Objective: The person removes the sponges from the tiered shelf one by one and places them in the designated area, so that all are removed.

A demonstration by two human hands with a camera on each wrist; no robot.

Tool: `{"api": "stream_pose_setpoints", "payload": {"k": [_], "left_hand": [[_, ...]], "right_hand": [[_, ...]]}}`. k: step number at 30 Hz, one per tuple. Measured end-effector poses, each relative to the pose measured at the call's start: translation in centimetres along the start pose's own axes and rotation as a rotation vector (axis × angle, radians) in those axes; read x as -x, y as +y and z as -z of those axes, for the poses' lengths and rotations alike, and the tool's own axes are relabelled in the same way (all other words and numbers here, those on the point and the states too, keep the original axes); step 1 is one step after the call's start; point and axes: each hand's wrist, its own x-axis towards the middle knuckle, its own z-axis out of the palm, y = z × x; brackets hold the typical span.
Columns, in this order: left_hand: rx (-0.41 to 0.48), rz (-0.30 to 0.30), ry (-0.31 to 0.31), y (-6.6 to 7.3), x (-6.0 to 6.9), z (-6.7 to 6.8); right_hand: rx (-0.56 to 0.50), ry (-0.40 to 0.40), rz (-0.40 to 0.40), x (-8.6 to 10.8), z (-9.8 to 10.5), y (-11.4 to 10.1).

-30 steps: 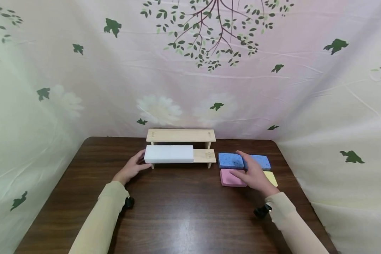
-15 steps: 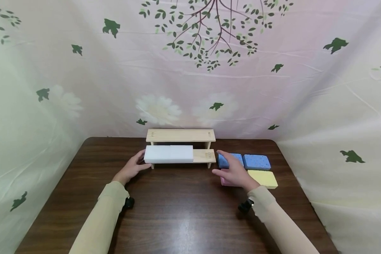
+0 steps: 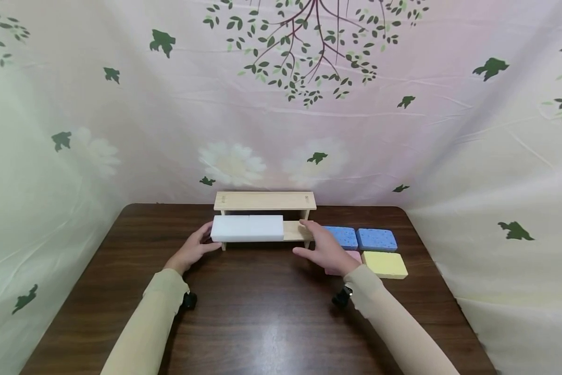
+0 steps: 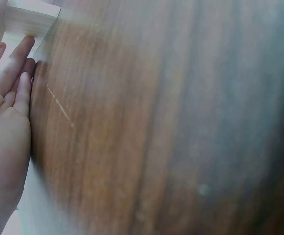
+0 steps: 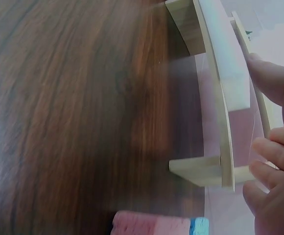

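Two white foam-like blocks [image 3: 247, 228] lie end to end on the lower step of a pale wooden two-tier stand [image 3: 264, 200]. At their left end is my left hand [image 3: 192, 251], thumb low in front and fingers round the side. In the left wrist view the fingers of the left hand [image 4: 7, 122] look mostly straight beside the wood. My right hand [image 3: 327, 250] hovers at the right end of the lower step, thumb and fingers apart, holding nothing. The right wrist view shows the right hand [image 5: 279, 191] beside the stand [image 5: 226, 147] and a white block [image 5: 232, 83].
Right of the stand lie two blue sponges [image 3: 377, 239], a pink sponge [image 3: 333, 271] partly behind my right hand, and a yellow sponge [image 3: 385, 264]. Everything is on a dark wooden table [image 3: 262, 312]. A printed cloth [image 3: 271, 130] hangs behind and at the sides.
My right hand has moved left from over the sponges to the right end of the stand, carrying nothing. My left hand and the white blocks have stayed in place.
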Motion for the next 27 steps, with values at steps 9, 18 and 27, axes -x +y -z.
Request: {"api": "stream_pose_setpoints", "payload": {"k": [9,18,27], "left_hand": [[-0.017,0.008,0.000,-0.3,-0.1,0.3],[-0.016,-0.002,-0.001,-0.1,-0.1,0.3],[-0.019,-0.010,-0.005,-0.1,0.0,0.1]], "right_hand": [[0.000,0.002,-0.015,-1.8,-1.1,-0.7],[0.020,-0.002,0.006,-3.2,-1.8,-1.0],[0.041,-0.028,-0.020,-4.0,-2.3,-1.1]]}}
